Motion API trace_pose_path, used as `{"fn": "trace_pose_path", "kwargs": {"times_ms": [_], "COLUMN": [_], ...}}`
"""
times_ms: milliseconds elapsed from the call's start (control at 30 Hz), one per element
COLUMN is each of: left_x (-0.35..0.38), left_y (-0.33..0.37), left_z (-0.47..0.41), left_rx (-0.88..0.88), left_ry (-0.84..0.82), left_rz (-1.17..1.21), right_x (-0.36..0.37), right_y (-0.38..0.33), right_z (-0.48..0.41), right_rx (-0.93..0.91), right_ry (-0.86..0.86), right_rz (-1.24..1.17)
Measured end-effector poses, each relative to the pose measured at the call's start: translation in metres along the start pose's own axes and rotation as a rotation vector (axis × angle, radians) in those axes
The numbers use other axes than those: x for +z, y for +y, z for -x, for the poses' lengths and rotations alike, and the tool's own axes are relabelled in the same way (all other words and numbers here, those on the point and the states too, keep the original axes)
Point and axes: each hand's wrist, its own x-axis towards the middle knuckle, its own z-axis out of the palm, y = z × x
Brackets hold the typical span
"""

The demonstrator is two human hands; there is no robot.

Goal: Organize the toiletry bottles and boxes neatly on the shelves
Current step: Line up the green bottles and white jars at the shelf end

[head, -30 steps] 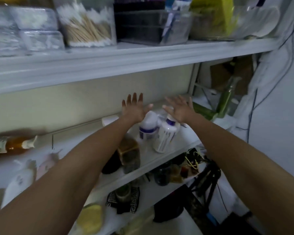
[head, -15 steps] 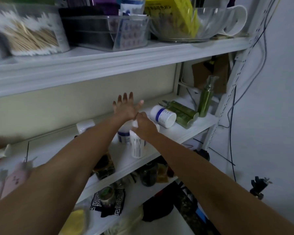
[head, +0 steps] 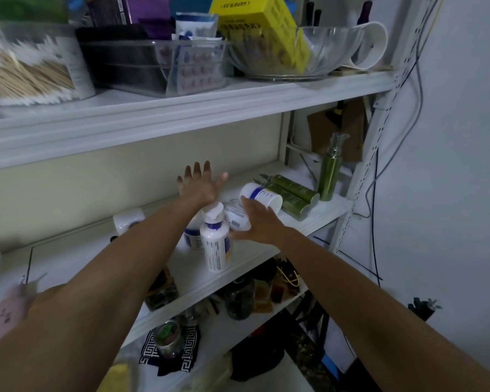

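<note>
The left hand (head: 201, 186) hovers spread over the shelf (head: 323, 213); the right hand (head: 259, 223) grips a white bottle (head: 236, 217).

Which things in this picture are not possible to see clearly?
1. Head view: right hand covers the barcode bottle; its grip is unclear.
2. Left forearm hides most of the blue-banded bottle.
3. Pink bottle is blurred, cut by the left edge.
4. Label text on the pump bottle is too small.

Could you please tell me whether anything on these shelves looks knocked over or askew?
On the middle shelf two green bottles lie on their sides beside an upright green pump bottle, and a blue-banded white jar lies tipped next to them. Up top, a yellow box leans in the glass bowl.
</note>
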Motion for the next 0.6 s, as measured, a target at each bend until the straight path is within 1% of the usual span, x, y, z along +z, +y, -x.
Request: {"fn": "trace_pose_path", "kwargs": {"times_ms": [100,200,300,467,600], "left_x": [0.003,0.006,0.010,0.015,0.022], "left_y": [0.009,0.020,0.029,0.046,0.061], "left_z": [-0.003,-0.007,-0.012,-0.028,-0.056], "left_rx": [0.015,0.046,0.063,0.089,0.119], "left_ry": [-0.008,-0.009,-0.020,-0.063,-0.086], "left_rz": [-0.001,0.000,-0.015,-0.067,-0.085], "right_x": [-0.007,-0.020,-0.030,-0.034,-0.030], "right_y": [0.030,0.050,0.065,0.091,0.114], "right_z": [0.011,0.015,0.015,0.013,0.002], "right_rx": [0.086,0.140,0.180,0.261,0.336], "right_ry": [0.012,0.073,0.134,0.130,0.070], "right_rz": [0.178,0.268,0.266,0.225,0.157]}}
